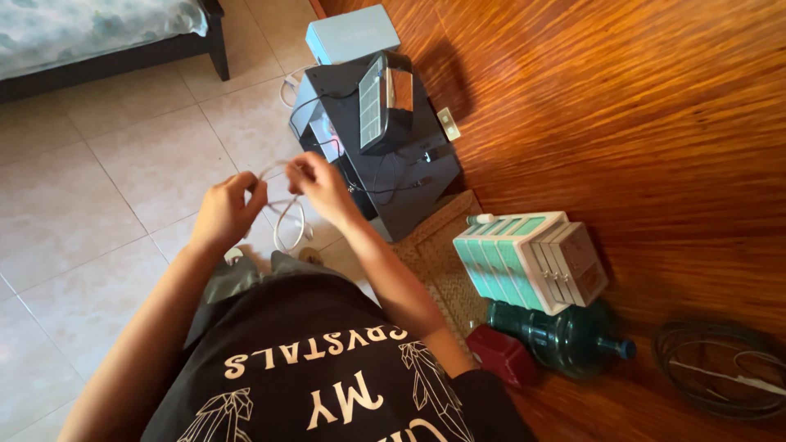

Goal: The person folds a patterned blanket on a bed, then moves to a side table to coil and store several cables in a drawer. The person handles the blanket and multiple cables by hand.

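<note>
We see a pale blue rectangular box (pixel 352 33) lying on the floor by the wooden wall, just above a dark grey case (pixel 385 155). We find no signs or lit screens.

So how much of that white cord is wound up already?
Some is done: a loop of the thin white cable already hangs below the hands. In hand: the left hand and right hand pinch a stretch of it between them. Left: I cannot tell how much is unwound; its far end is hidden.
</note>
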